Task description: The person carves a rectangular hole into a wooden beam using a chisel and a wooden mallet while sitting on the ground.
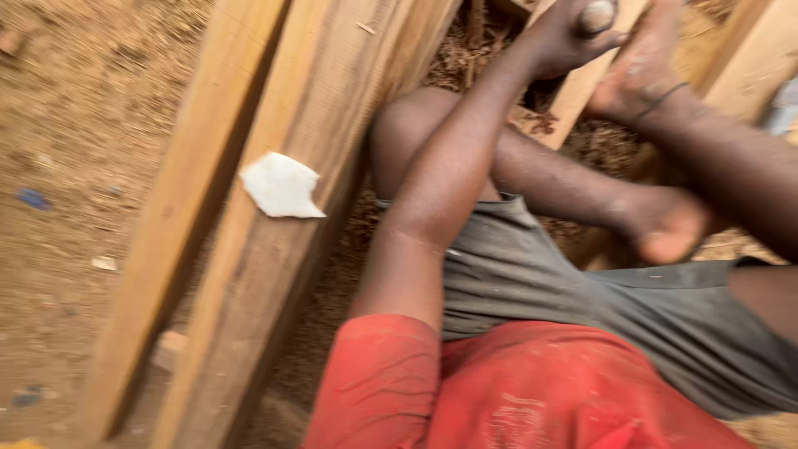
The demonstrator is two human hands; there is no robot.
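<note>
Where the head view cuts off at the top edge, both hands sit together on timber.

Head view, left hand [565, 37]: fingers curled tight round a rounded wooden handle [597, 15]; its butt end shows just above the knuckles. What lies beyond the handle is out of frame.
Head view, right hand [640, 66]: laid flat, fingers stretched toward the top edge, pressing on a narrow plank [582, 91]; holding nothing I can see. A thin dark band circles the wrist.
Plank: runs under both hands, slanting down from the fingertips toward the bent knee [407, 125].
Below the fingers: wood shavings [482, 50], brown and curled, heaped around the plank.
Left of the fingers, well apart: two long beams [274, 249] lying side by side on sandy ground, a torn white scrap [281, 187] on the nearer one.
Nearer than the hands: bare foot [665, 224], grey shorts, red sleeve.
Blur: heavy throughout.
</note>
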